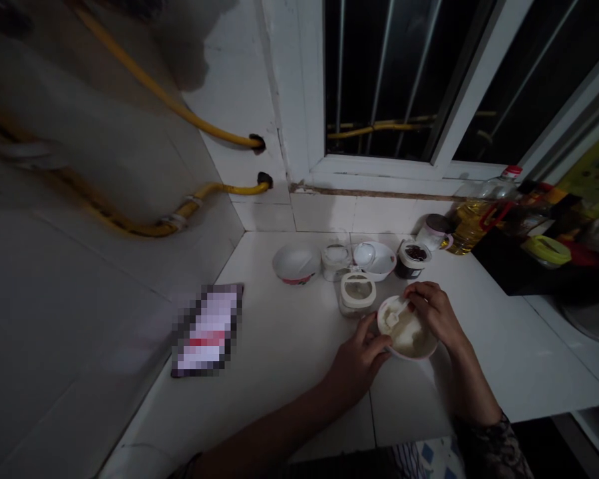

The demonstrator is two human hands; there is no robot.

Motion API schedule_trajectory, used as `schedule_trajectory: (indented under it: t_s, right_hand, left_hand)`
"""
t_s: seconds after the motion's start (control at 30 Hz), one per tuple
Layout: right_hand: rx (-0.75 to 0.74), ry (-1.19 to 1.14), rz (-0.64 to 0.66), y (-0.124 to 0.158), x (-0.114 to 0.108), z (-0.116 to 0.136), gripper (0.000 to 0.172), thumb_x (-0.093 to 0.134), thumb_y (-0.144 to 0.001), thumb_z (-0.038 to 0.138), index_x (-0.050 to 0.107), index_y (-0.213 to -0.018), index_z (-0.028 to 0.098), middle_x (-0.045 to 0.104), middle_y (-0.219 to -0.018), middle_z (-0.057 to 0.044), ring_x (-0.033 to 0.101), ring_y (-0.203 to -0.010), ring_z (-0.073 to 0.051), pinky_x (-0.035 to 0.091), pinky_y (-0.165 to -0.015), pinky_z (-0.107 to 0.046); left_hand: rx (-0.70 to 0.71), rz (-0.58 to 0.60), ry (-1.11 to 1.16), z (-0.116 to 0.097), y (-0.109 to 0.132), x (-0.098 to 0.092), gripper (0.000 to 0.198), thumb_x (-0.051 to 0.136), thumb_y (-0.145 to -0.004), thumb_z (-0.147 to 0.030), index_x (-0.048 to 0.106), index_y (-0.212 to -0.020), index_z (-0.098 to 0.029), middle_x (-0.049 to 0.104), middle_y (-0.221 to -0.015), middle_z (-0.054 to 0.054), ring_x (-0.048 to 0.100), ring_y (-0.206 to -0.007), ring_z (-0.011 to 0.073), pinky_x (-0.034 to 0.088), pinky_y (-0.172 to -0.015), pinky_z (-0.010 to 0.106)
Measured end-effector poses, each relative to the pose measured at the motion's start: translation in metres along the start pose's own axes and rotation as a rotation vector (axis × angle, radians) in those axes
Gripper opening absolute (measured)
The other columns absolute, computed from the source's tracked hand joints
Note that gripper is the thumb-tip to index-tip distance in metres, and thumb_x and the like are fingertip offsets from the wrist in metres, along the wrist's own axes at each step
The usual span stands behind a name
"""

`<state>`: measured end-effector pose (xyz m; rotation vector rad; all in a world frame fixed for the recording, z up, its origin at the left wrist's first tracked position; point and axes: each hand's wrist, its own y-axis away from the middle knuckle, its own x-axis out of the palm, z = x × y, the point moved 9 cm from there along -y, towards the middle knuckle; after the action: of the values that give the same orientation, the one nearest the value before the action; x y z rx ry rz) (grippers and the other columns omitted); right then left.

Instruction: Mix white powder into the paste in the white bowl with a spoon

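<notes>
A white bowl (pixel 419 354) with a pinkish rim stands on the counter, with pale, wet-looking contents and a white heap in its middle. My left hand (pixel 360 356) grips the bowl's left rim between thumb and fingers. Over the right side of the bowl, my right hand (pixel 433 311) is closed on the handle of a small white spoon (pixel 393 318), whose head dips into the contents at the left. Just behind the bowl sits a square clear container (pixel 358 293) with a white-framed lid. What exactly the bowl holds I cannot make out.
Behind stand a bowl (pixel 297 263), a white-filled jar (pixel 336 261), another bowl (pixel 383 261) with a white spoon, a dark-filled jar (pixel 413 258) and a lidded mug (pixel 433 231). An oil bottle (pixel 472 216) is at the right; a blurred-out phone-like device (pixel 207 330) leans left.
</notes>
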<state>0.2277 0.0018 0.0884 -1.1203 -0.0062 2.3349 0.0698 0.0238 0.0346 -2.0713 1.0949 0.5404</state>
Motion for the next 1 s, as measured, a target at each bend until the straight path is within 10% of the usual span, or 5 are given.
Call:
schedule_trajectory:
  t_s: [0.47,1.0]
  right_hand:
    - [0.378,-0.675,-0.124,-0.003,-0.011,-0.042,0.009,0.054,-0.054,0.025,0.061,-0.056,0.019,0.053,-0.045,0.001,0.046,-0.045,-0.014,0.037,-0.055,-0.029]
    - [0.413,-0.772,-0.143,-0.002,-0.002,-0.048,0.009,0.054,-0.051,0.022,0.061,-0.052,0.017,0.052,-0.048,0.001,0.044,-0.042,-0.011,0.035,-0.049,-0.027]
  left_hand:
    - [0.020,-0.028,0.008,0.003,0.003,0.001,0.017,0.054,-0.086,-0.012,0.059,-0.100,-0.020,0.037,-0.136,0.013,0.062,-0.092,0.0182,0.055,-0.081,0.035]
    - [0.034,-0.035,0.006,0.002,0.003,0.000,0.016,0.053,-0.086,-0.011,0.059,-0.099,-0.019,0.038,-0.136,0.012,0.062,-0.090,0.0166,0.054,-0.082,0.033]
